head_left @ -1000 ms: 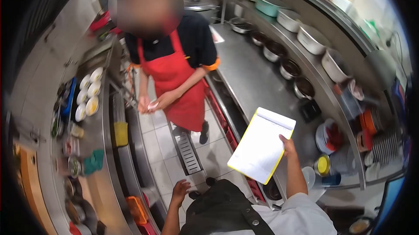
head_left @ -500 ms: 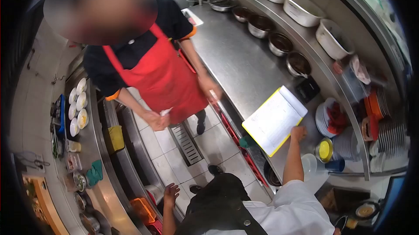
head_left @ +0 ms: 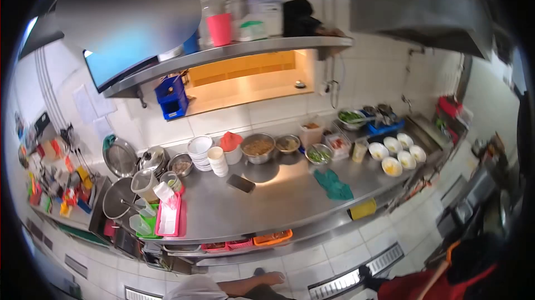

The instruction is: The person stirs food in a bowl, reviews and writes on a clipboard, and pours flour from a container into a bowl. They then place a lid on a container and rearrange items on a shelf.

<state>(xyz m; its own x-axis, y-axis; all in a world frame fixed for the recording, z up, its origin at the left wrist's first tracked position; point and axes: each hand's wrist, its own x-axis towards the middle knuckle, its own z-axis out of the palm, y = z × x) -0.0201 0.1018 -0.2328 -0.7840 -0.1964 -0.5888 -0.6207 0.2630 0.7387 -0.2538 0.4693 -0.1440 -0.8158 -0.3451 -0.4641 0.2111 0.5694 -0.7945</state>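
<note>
At the bottom edge, my left hand (head_left: 273,279) is low in front of my dark apron, beyond a white sleeve (head_left: 195,289). It is small and blurred, so its fingers cannot be made out, and I see nothing held in it. The nearest thing to it is the front of a steel counter (head_left: 278,202), with an orange basket (head_left: 273,237) on the shelf below. A dark, flat, phone-like rectangle (head_left: 241,183) lies on the counter. My right hand is out of view.
A teal cloth (head_left: 333,184), white bowls (head_left: 392,167), a steel bowl of food (head_left: 258,148) and stacked cups (head_left: 217,161) stand along the counter. Left are a pink tray (head_left: 169,215) and large pot (head_left: 118,197). A co-worker's red apron (head_left: 412,286) shows bottom right.
My view has swung from the co-worker and the clipboard side to the opposite counter. The clipboard and my right hand have left the view. The co-worker now appears at the bottom right.
</note>
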